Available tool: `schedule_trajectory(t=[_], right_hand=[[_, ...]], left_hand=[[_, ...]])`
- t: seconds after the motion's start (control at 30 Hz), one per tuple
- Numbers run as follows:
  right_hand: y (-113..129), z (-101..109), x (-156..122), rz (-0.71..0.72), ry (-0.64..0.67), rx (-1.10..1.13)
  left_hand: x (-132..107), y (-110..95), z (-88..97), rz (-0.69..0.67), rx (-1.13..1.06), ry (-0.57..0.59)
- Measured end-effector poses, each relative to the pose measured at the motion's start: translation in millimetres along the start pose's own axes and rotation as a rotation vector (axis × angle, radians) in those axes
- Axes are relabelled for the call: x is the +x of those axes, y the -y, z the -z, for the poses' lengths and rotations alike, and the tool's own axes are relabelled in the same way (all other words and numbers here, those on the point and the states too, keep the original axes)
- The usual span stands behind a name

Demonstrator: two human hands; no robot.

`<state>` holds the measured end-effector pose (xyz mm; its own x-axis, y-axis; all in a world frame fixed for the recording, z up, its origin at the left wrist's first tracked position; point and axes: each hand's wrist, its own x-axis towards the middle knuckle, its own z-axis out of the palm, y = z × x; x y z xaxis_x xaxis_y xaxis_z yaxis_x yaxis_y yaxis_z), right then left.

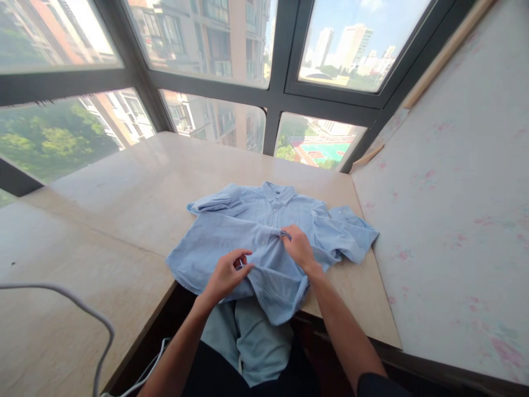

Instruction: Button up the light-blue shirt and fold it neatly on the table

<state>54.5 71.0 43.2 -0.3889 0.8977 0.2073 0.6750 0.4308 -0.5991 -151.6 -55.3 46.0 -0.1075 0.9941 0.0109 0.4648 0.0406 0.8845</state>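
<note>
A light blue button-up shirt (223, 237) lies front up on the pale stone ledge, its collar pointing toward the window. The left sleeve in view is folded in, and the right one spreads out to the side. My right hand (298, 246) pinches a gathered bit of the shirt's front near the button strip, raising a small fold. Lower down, my left hand (228, 273) hovers at or just over the cloth, thumb and forefinger apart and the other fingers curled under. Part of the shirt's hem hangs over the ledge's front edge above my lap.
The stone ledge (103, 204) runs below dark-framed windows (276, 99). On the right stands a wall with floral paper (450, 220), close to the shirt's sleeve. A white cable (82, 304) loops across the lower left. My legs in pale trousers (260, 342) are under the front edge.
</note>
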Motion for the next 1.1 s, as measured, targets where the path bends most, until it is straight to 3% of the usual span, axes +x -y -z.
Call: schedule_trajectory(t=[0.13, 0.23, 0.33, 0.57, 0.7, 0.77, 0.83, 1.0, 1.1], right_hand=[[3.7, 14.0, 59.1, 0.089, -0.363, 0.052], [9.7, 19.5, 79.5, 0.141, -0.444, 0.042], [17.8, 14.8, 68.3, 0.179, -0.409, 0.002], [29.2, 0.2, -9.4, 0.176, -0.316, -0.116], [28.5, -2.5, -29.4, 0.204, -0.042, -0.081], [26.5, -7.1, -32.5, 0.164, 0.111, -0.127], [23.8, -13.7, -33.6, 0.089, 0.18, -0.188], [20.0, -26.3, -34.5, -0.068, 0.118, -0.141], [23.4, -24.8, -33.0, -0.176, 0.093, -0.056]], left_hand=[[3.4, -14.2, 2.8, -0.051, -0.12, -0.159], [6.0, -18.9, 0.4, -0.1, -0.131, -0.056], [8.2, -10.9, -9.0, -0.099, -0.066, 0.049], [7.7, 11.6, -35.7, -0.053, 0.115, 0.096], [16.6, 9.5, -50.6, -0.014, 0.119, 0.053], [23.5, 8.4, -58.8, 0.034, 0.072, 0.042], [30.4, 7.9, -65.5, 0.095, 0.02, 0.028], [46.2, 7.5, -72.0, 0.297, -0.213, 0.007], [51.9, 6.3, -75.8, 0.318, -0.304, 0.015]])
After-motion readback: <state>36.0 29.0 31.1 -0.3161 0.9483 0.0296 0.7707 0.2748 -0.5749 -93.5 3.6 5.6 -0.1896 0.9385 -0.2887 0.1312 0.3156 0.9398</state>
